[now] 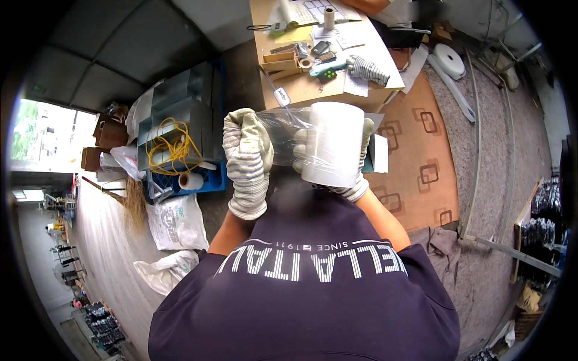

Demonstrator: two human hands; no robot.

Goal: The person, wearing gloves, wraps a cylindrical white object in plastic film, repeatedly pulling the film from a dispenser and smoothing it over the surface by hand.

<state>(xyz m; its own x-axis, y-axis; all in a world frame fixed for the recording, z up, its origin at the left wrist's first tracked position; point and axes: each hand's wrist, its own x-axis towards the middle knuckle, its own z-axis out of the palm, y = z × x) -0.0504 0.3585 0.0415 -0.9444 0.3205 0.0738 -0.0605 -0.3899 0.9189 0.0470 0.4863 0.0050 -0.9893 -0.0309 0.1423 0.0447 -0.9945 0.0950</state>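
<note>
A thick roll of clear stretch film (335, 144) is held upright in front of my chest. My right hand (363, 168), in a knitted glove, wraps round it from behind, its fingers and thumb showing at both sides. From the roll a loose sheet of see-through film (283, 135) runs leftward, pulled taut and wrinkled. My left hand (248, 153), in a striped glove, is closed on the free end of that film. The left fingers are curled inward, so their tips are partly hidden.
Ahead stands a wooden desk (367, 90) with papers, keys, a small cardboard box (280, 62) and a striped glove (368, 70). At left a grey-blue bin (189, 96) carries a coiled yellow cord (174, 147). A patterned orange mat (421, 156) lies right, beyond it a white roll (449, 61).
</note>
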